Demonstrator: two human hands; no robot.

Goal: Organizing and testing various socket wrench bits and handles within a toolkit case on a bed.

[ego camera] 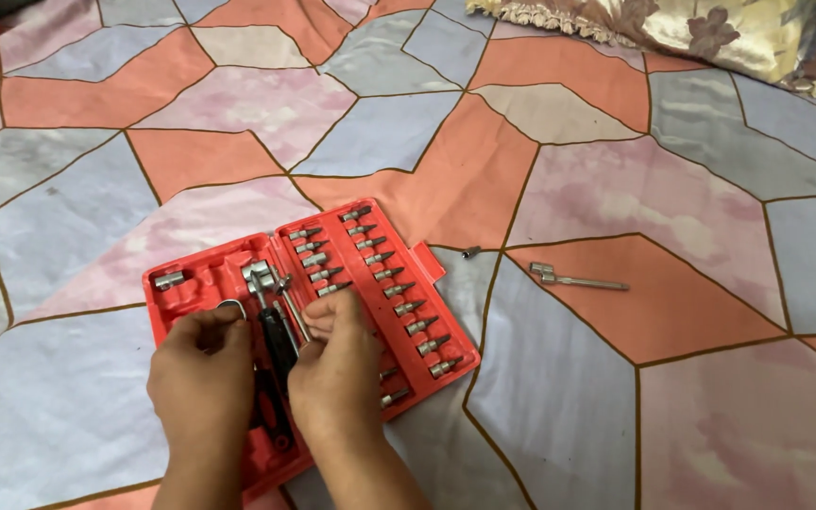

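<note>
We look down on a bed covered by a patchwork bedspread [616, 189] of orange, pink and grey shapes. At about 7 o'clock in the view lies an open red tool case [446, 364] with two rows of small steel bits [399, 293] along its right half. Our left hand [202, 378] rests curled on the case's left side; we cannot tell whether its grip closes on anything. Our right hand [337, 364] sits at the case's middle, fingers bent around a thin metal rod just beside a black-handled ratchet driver [276, 354] lying in its moulded slot. The driver's steel head [259, 279] points to 12 o'clock.

We judge the driver stiff and fairly heavy for its size, its bare metal slippery; the black handle looks the surest place to hold. The bits seem small and easy to drop.

At 3 o'clock from the case, well apart, lie a loose socket [470, 252] and a steel extension bar [578, 280]. A floral pillow [710, 28] sits at 1 o'clock.
</note>
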